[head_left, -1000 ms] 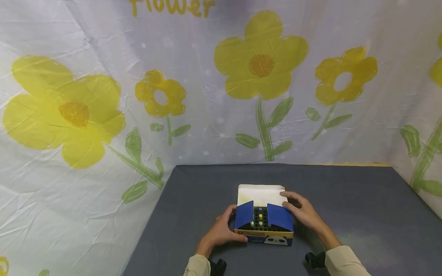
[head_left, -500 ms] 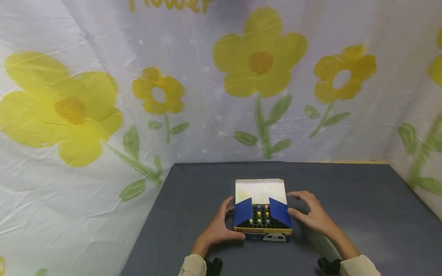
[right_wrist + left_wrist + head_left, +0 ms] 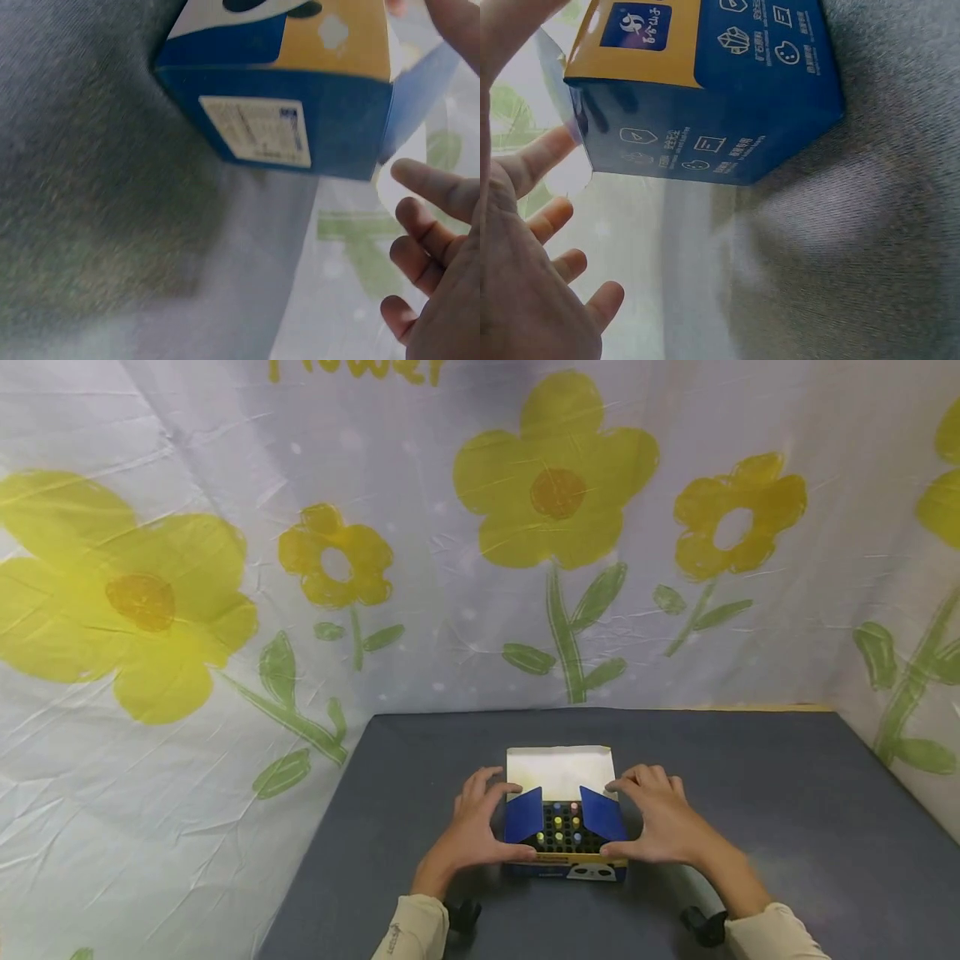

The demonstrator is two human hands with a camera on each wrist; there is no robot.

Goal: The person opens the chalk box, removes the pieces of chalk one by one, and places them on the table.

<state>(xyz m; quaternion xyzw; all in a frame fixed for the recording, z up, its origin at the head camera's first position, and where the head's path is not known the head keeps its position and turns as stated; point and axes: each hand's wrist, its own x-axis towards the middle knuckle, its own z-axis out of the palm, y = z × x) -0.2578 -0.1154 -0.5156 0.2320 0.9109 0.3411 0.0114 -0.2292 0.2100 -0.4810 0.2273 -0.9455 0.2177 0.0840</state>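
A blue and yellow cardboard box (image 3: 551,869) with a panda drawing stands on the table, its white-lined lid (image 3: 558,770) raised. Its left flap (image 3: 523,817) and right flap (image 3: 602,814) stand partly up. Between them, several coloured sticks (image 3: 558,823) show in a dark holed holder. My left hand (image 3: 471,832) spans the left side, thumb at the front edge, index finger by the flap. On the opposite side, my right hand (image 3: 666,823) has its thumb at the front corner and index fingertip near the lid. In both wrist views the other fingers are spread off the box.
The grey table (image 3: 427,777) extends around the box. Behind it hangs a white cloth (image 3: 442,635) printed with yellow flowers. A black wrist device (image 3: 465,916) sits under the left wrist and another black device (image 3: 703,927) under the right.
My right hand left the lid, moved out to the right, then came back with its thumb at the box's front corner. The left index finger moved up toward the left flap. More sticks show.
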